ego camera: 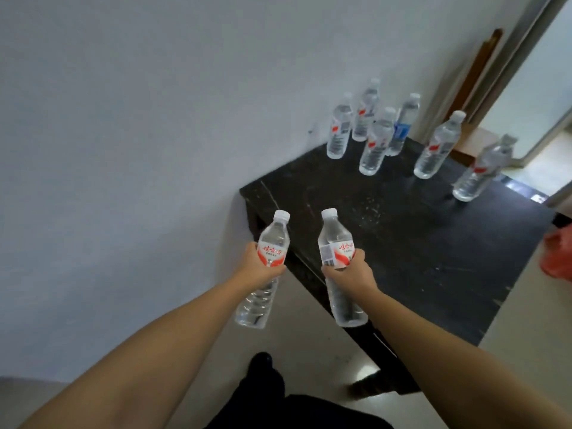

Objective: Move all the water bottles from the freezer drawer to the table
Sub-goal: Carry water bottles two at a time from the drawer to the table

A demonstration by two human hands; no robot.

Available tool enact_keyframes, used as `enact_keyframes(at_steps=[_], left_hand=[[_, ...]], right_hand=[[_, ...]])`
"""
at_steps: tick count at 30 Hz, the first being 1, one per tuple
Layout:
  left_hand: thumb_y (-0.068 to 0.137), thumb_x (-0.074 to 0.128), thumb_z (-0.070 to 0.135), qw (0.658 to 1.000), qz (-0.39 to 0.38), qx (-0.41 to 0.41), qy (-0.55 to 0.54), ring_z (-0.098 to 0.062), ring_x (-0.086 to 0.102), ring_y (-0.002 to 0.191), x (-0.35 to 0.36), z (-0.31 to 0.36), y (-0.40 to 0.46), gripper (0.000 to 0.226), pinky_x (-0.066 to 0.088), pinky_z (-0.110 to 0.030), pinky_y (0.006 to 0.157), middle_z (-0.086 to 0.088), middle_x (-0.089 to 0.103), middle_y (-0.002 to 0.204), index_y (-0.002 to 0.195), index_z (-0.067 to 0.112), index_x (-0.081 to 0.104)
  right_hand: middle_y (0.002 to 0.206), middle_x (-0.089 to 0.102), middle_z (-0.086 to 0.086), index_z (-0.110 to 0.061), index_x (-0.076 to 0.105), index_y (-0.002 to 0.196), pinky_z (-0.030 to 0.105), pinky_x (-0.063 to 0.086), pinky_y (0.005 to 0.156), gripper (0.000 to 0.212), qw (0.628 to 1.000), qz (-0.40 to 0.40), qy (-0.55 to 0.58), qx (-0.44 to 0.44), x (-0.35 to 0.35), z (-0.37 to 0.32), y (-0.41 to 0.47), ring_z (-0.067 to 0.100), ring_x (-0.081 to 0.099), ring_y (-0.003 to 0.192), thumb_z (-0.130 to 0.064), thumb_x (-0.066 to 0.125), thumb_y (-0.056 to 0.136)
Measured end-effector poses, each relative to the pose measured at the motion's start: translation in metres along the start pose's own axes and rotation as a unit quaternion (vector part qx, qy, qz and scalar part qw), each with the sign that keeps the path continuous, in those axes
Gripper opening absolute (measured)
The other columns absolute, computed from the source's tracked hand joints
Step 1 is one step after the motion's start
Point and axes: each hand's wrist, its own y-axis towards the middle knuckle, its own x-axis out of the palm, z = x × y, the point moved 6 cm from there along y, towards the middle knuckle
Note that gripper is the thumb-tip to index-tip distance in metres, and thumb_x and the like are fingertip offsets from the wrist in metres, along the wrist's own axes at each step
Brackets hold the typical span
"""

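My left hand point(258, 267) grips a clear water bottle point(272, 239) with a red-and-white label around its middle, held upright off the table's near-left corner. My right hand point(351, 272) grips a second such bottle point(335, 243) the same way, above the near edge of the black table point(418, 252). Several water bottles stand at the table's far end by the wall, among them a red-labelled bottle point(376, 144), a blue-labelled bottle point(402, 128) and another red-labelled bottle point(438, 147). The freezer drawer is out of view.
A white wall point(139, 119) runs along the table's left side. A red plastic bag point(557, 255) sits at the right edge. A doorway point(538, 119) opens at the far right. Light floor tiles point(309, 345) lie below, with my dark trouser leg and shoe point(263, 370).
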Motion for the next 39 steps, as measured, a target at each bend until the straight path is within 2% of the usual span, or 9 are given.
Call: enact_keyframes(at_steps=[4,11,15,17,20,26,30,35,39], left_hand=[[0.072,0.080,0.030,0.994,-0.096,0.026,0.048,-0.021,0.057,0.108,0.011,0.051,0.073,0.076,0.050,-0.036,0.093,-0.004,0.056,0.121,0.132,0.016,0.036],[0.064,0.083,0.037,0.981,-0.189,0.044,0.011,-0.020,0.057,0.108,0.076,0.130,0.154,0.082,0.048,-0.037,0.091,-0.001,0.058,0.118,0.131,0.019,0.039],[0.065,0.084,0.025,0.970,-0.237,0.044,-0.044,-0.020,0.059,0.106,0.131,0.174,0.180,0.081,0.050,-0.036,0.089,-0.002,0.059,0.118,0.131,0.018,0.038],[0.066,0.084,0.019,0.964,-0.255,0.050,-0.053,-0.022,0.060,0.106,0.157,0.197,0.194,0.077,0.050,-0.042,0.095,-0.005,0.061,0.117,0.129,0.017,0.039],[0.067,0.083,0.017,0.962,-0.262,0.074,-0.033,-0.024,0.060,0.109,0.198,0.234,0.214,0.077,0.048,-0.044,0.099,-0.006,0.061,0.119,0.131,0.017,0.040],[0.067,0.082,0.017,0.970,-0.208,0.125,0.002,-0.026,0.057,0.114,0.260,0.296,0.256,0.075,0.045,-0.039,0.102,-0.007,0.057,0.124,0.130,0.022,0.041],[0.068,0.082,0.017,0.963,-0.213,0.163,0.020,-0.024,0.056,0.116,0.293,0.317,0.277,0.079,0.041,-0.026,0.092,-0.006,0.057,0.127,0.133,0.019,0.038],[0.069,0.081,0.013,0.951,-0.223,0.214,-0.009,-0.017,0.054,0.117,0.310,0.319,0.275,0.079,0.039,-0.022,0.092,-0.003,0.056,0.129,0.135,0.020,0.038],[0.071,0.078,0.011,0.942,-0.232,0.239,-0.034,-0.002,0.048,0.112,0.317,0.313,0.269,0.080,0.032,0.000,0.079,0.007,0.050,0.130,0.138,0.026,0.037]], right_hand=[[0.112,0.055,0.002,-0.017,0.036,0.121,0.033,0.048,0.078,0.061,0.995,0.073,0.049,0.040,-0.027,-0.010,0.035,0.019,0.058,0.097,-0.038,0.073,0.077],[0.107,0.054,0.000,-0.023,0.030,0.114,0.033,0.046,0.079,0.058,0.962,0.204,0.150,0.103,-0.078,0.005,0.068,0.018,0.056,0.095,-0.029,0.076,0.079],[0.106,0.054,-0.001,-0.019,0.033,0.119,0.033,0.045,0.079,0.061,0.940,0.258,0.181,0.133,-0.118,0.025,0.091,0.018,0.056,0.093,-0.024,0.077,0.078],[0.106,0.056,0.001,-0.018,0.035,0.122,0.036,0.048,0.083,0.062,0.930,0.278,0.195,0.139,-0.141,0.036,0.106,0.021,0.058,0.096,-0.021,0.078,0.077],[0.108,0.059,0.003,-0.017,0.038,0.124,0.042,0.050,0.092,0.064,0.913,0.309,0.229,0.136,-0.180,0.054,0.133,0.024,0.060,0.101,-0.014,0.079,0.074],[0.105,0.057,-0.009,-0.024,0.040,0.123,0.037,0.048,0.090,0.066,0.881,0.348,0.294,0.128,-0.236,0.084,0.191,0.021,0.059,0.105,-0.015,0.081,0.072],[0.118,0.056,-0.003,-0.021,0.037,0.132,0.041,0.047,0.099,0.074,0.873,0.365,0.299,0.127,-0.250,0.094,0.231,0.022,0.057,0.112,-0.015,0.081,0.073],[0.125,0.055,-0.007,-0.026,0.034,0.137,0.031,0.044,0.093,0.075,0.875,0.377,0.286,0.106,-0.250,0.090,0.254,0.014,0.054,0.113,-0.021,0.079,0.076],[0.128,0.053,-0.007,-0.027,0.032,0.137,0.022,0.043,0.090,0.075,0.889,0.362,0.264,0.092,-0.246,0.089,0.253,0.010,0.053,0.113,-0.025,0.078,0.078]])
